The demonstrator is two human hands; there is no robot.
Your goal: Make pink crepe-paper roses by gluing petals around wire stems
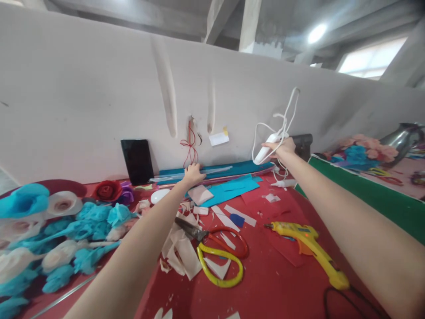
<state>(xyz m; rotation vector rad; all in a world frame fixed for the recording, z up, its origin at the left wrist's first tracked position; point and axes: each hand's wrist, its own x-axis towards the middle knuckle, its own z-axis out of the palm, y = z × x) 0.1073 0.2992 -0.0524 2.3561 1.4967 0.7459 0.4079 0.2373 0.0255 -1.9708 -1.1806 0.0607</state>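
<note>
My right hand (284,148) is closed around a white power strip (264,153), lifted in front of the white panel with its white cord (294,106) looped over it. At the foot of the panel, my left hand (194,175) reaches down with curled fingers over the blue paper (166,176) and thin clear sticks (219,170). What its fingertips hold, if anything, is hidden. Nearer to me lie scissors (207,237) with one red and one yellow handle loop, among paper scraps (182,252). To their right is a yellow glue gun (307,237).
Blue and pale paper flowers (89,219) crowd the left side. A black tablet-like slab (137,161) leans on the panel (99,97), where a red cord (189,141) hangs. On the right are a green board (361,195) and a metal jug (401,139).
</note>
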